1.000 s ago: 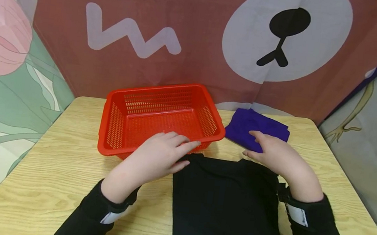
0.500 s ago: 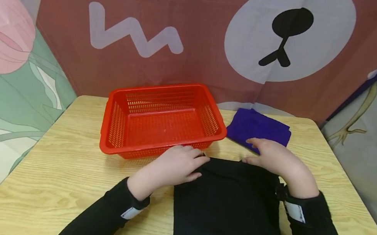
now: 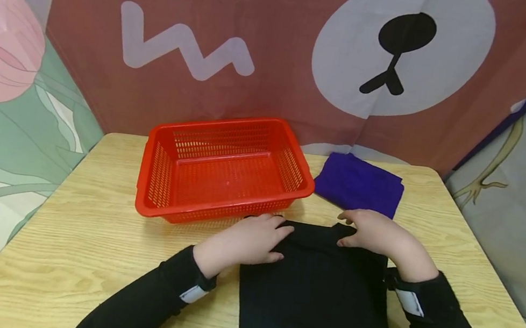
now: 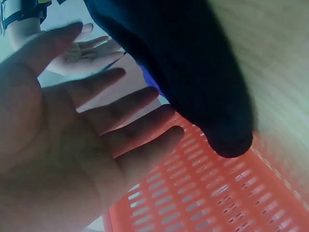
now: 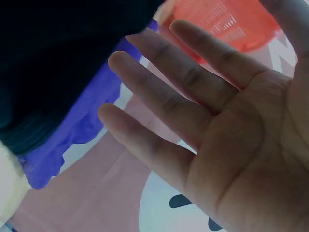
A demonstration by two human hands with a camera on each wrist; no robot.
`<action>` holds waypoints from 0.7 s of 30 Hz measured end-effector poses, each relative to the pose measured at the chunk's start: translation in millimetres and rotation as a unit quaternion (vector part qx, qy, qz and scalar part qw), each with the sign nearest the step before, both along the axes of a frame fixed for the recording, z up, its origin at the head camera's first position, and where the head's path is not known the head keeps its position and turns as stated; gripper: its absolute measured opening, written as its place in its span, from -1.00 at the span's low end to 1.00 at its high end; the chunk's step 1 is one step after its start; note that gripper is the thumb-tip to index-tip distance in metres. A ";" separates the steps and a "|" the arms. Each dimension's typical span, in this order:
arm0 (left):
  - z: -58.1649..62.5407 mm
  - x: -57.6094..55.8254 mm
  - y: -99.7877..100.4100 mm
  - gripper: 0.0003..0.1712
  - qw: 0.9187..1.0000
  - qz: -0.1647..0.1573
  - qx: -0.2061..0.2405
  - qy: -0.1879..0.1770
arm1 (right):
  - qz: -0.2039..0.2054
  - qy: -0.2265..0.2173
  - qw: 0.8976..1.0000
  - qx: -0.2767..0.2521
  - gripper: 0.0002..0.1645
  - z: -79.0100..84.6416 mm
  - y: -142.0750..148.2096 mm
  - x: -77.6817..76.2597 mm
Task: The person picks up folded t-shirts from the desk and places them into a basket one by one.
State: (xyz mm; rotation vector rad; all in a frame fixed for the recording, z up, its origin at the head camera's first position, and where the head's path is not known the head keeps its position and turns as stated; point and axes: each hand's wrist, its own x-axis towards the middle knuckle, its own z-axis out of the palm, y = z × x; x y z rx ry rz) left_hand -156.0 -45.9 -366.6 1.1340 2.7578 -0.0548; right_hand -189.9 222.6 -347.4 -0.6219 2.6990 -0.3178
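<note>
A black garment (image 3: pixel 315 300), neckline-like dip along its far edge, lies flat on the table. My left hand (image 3: pixel 251 241) is over its far left corner, close to the basket's front. In the left wrist view its fingers (image 4: pixel 140 133) are spread and fairly straight, tips close to the dark cloth (image 4: pixel 193 63). Over the far right part of the garment is my right hand (image 3: pixel 374 233), palm down. The right wrist view shows that hand's fingers (image 5: pixel 149 94) apart and nearly straight, fingertips beside the fabric. Neither palm has anything in it.
A red plastic basket (image 3: pixel 224 203) with perforated sides stands behind the left hand. Folded purple cloth (image 3: pixel 358 180) lies at the back right, just beyond the right hand. The wooden table (image 3: pixel 87 252) meets a printed fabric backdrop (image 3: pixel 282 36) at the rear.
My left hand has moved right and down, from over the basket's front rim to the garment's far left corner. My right hand has come down slightly toward the garment, off the purple cloth.
</note>
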 end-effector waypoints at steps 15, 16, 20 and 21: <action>-0.9 -16.6 14.9 -0.33 0.999 0.036 -0.034 -0.017 | 0.049 0.011 0.999 -0.008 -0.37 -17.2 7.3 -8.5; -1.7 -17.8 15.4 -0.32 0.998 0.041 -0.034 -0.021 | 0.049 0.011 0.999 -0.008 -0.39 -18.2 7.9 -9.3; -4.2 -22.2 16.9 -0.34 0.998 0.047 -0.032 -0.035 | 0.046 0.004 0.999 -0.011 -0.41 -19.6 10.8 -12.3; -4.6 -23.1 17.0 -0.36 0.998 0.047 -0.032 -0.037 | 0.047 0.000 0.999 -0.013 -0.41 -19.7 11.7 -13.1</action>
